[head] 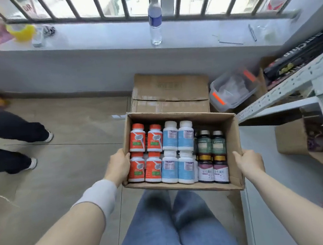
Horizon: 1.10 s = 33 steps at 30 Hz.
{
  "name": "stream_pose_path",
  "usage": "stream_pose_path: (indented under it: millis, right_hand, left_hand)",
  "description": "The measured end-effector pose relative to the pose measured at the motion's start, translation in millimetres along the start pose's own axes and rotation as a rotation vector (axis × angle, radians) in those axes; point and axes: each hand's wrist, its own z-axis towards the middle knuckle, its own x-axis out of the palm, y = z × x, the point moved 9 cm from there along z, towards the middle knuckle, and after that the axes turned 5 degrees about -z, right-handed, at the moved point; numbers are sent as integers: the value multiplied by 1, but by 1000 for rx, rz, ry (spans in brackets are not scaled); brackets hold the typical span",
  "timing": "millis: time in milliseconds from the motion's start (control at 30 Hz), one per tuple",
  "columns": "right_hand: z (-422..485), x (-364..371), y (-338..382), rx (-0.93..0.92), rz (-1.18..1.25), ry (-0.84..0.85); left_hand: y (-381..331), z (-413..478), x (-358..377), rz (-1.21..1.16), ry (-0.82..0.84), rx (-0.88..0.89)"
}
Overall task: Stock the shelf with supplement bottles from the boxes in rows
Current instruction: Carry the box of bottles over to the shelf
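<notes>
open box (233,136) held between hands: left hand (118,166) gripped left wall, right hand (249,162) gripped right wall. inside box: orange bottles (144,152) nearest left hand, blue bottles (176,152) mid, dark bottles (212,157) nearest right hand. shelf (282,91) beyond right hand.

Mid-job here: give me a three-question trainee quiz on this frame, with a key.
1. True or false: the left hand and the right hand each grip one side of the open brown cardboard box.
2. Which bottles fill the box's left columns? A) orange-labelled supplement bottles with orange caps B) blue-labelled white-capped bottles C) dark bottles with purple-and-white labels
3. Fill in: the clear plastic water bottle stands on the window ____.

Key: 1 true; 2 A; 3 sill.
</notes>
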Motion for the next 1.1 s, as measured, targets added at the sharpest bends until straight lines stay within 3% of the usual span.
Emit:
stream_pose_path:
  millis: [500, 800, 1100]
  right_hand:
    - [173, 44, 104, 158, 14, 92]
    - [302, 121, 137, 58, -33, 86]
    - [336, 131, 158, -46, -139, 34]
  left_hand:
    - [-76, 209, 36, 28, 93, -100]
    - [-65, 323, 101, 49, 52, -157]
    - [-62, 368, 111, 219, 62, -147]
